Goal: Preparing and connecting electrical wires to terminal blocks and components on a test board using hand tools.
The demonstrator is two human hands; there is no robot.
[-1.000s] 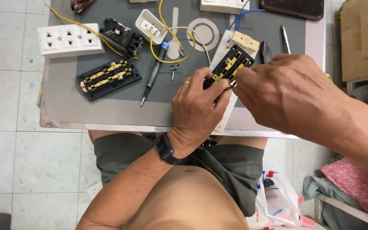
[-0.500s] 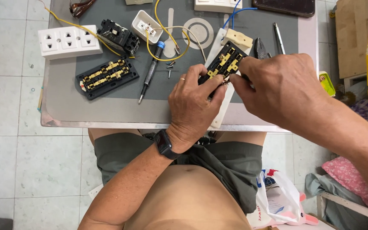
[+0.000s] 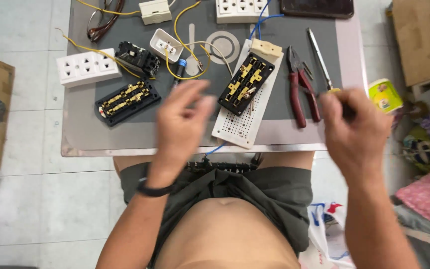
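Overhead view of a grey work table (image 3: 80, 127) strewn with dismantled electrical fittings. The left hand (image 3: 181, 122) hovers with fingers spread and empty, blurred by motion, just left of the open black socket body with brass contacts (image 3: 246, 83), which lies tilted on a white perforated rectangular plate (image 3: 240, 124) near the table's front edge. The right hand (image 3: 355, 130) is curled at the table's right edge, just beside the red-handled pliers (image 3: 302, 94); it seems to pinch the handle of a slim screwdriver with a steel shaft (image 3: 318, 51), though blur prevents certainty. A second black socket body with brass strips (image 3: 124, 101) and a white triple-outlet cover (image 3: 88, 67) lie further left. Judged step: a pause between wiring operations, with a tool being fetched. The next move calls for steadying the socket body and bringing the tool tip onto a terminal screw.
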